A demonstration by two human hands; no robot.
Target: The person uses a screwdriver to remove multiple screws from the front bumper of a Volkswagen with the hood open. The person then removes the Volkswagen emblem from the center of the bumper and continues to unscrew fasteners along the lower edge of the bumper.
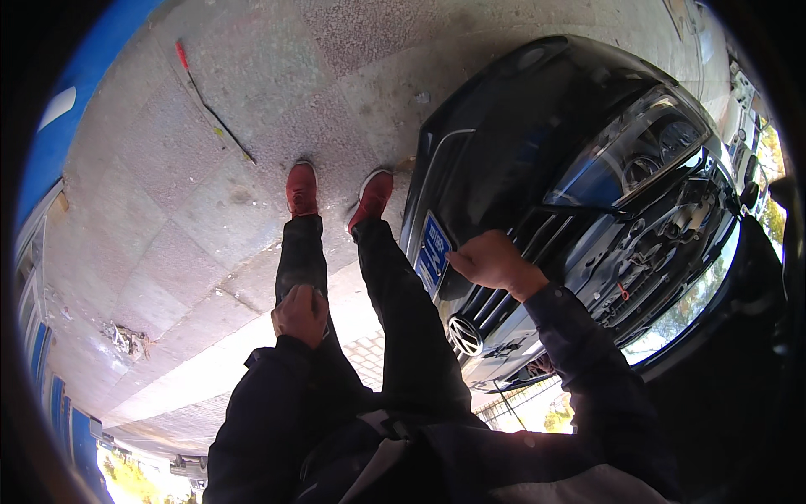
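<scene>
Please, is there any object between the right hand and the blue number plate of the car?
Nothing visible stands between the right hand and the blue number plate. In this view, the curled hand appears just at the plate's right edge; any gap in depth cannot be told.

Underfoot, paving in grey and dull reddish squares and, slantwise across it, a thin, slightly bent dark rod, red at the upper-left end. Lower down toward the left, a small heap of tangled litter on the same surface; in the upper-left corner, a blue panel with a white patch. Toward the lower left, a bright sunlit strip of ground and, past it, yellow-green foliage.
</scene>
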